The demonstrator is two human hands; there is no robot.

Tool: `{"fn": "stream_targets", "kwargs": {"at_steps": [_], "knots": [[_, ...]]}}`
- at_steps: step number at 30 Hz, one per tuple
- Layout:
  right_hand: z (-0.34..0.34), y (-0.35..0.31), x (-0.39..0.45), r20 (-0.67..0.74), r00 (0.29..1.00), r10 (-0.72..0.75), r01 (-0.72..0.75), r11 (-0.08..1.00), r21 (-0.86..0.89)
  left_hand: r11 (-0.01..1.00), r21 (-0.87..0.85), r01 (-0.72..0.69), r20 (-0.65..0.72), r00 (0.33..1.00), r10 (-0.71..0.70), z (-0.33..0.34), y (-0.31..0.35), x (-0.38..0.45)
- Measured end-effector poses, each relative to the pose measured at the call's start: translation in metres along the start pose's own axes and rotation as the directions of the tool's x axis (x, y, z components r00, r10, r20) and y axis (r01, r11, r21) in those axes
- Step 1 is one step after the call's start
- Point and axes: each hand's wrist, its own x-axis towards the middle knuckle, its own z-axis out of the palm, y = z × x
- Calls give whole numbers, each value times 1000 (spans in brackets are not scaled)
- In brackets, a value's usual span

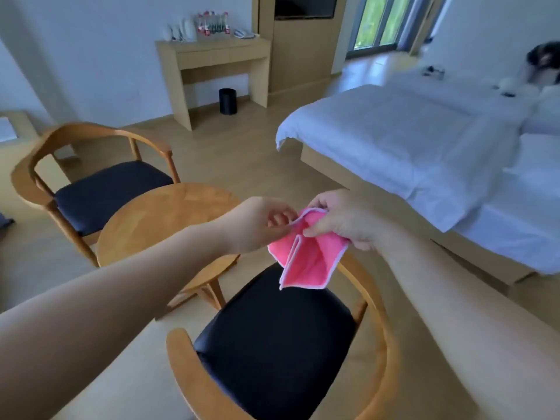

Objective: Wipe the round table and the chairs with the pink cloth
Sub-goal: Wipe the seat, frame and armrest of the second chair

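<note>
pink cloth [306, 253] mid-air, 12 o'clock of near chair [272, 344] | pinched by left hand [257, 222] and right hand [342, 219] | round table [157, 219] at 10 o'clock, far chair [100, 189] beyond | apparently no wiping begun; all left

No readable text; labels on bottles [213, 24] too blurred.

2 wooden chairs: near chair [272, 353], far chair [103, 189]. 1 round table [160, 219]. 1 pink cloth [306, 259]. 1 bin [227, 101]. 1 bed [424, 153]. 1 desk [212, 56].
</note>
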Motion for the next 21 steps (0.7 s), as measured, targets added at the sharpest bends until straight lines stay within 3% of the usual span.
{"fn": "stream_targets", "kwargs": {"at_steps": [2, 4, 6, 8, 10, 12, 14, 16, 18, 19, 21], "knots": [[0, -8, -2, -94, 996, 5, -28, 970, -241, 998, 3, -59, 39, 997, 59, -12, -13, 16], [6, -19, -4, -207, 977, 41, -136, 874, -467, 992, -11, -124, 58, 991, 124, -22, -25, 33], [16, -24, -6, -290, 947, 139, -283, 786, -549, 980, -10, -198, 112, 974, 198, -28, -34, 45], [23, -20, -6, -377, 903, 205, -386, 773, -503, 963, -16, -270, 166, 949, 269, -33, -36, 54], [30, -16, -17, -503, 829, 244, -420, 865, -274, 940, -48, -337, 185, 922, 340, -35, -35, 61], [39, -9, -32, -586, 749, 309, -329, 941, 75, 922, -94, -376, 167, 907, 387, -32, -31, 60], [51, -5, -54, -636, 672, 380, -264, 925, 274, 877, -140, -459, 146, 867, 477, -28, -22, 55], [54, 2, -73, -664, 645, 377, -371, 915, 158, 821, -157, -549, 134, 812, 569, -23, -10, 48], [59, 7, -90, -651, 650, 391, -568, 819, -75, 764, -169, -623, 143, 752, 644, -18, 5, 38], [62, 9, -98, -680, 618, 394, -606, 790, -93, 742, -177, -646, 157, 726, 669, -13, 11, 33], [71, 18, -117, -796, 503, 336, -529, 848, 24, 703, -179, -689, 188, 677, 712, 0, 21, 22]]}}
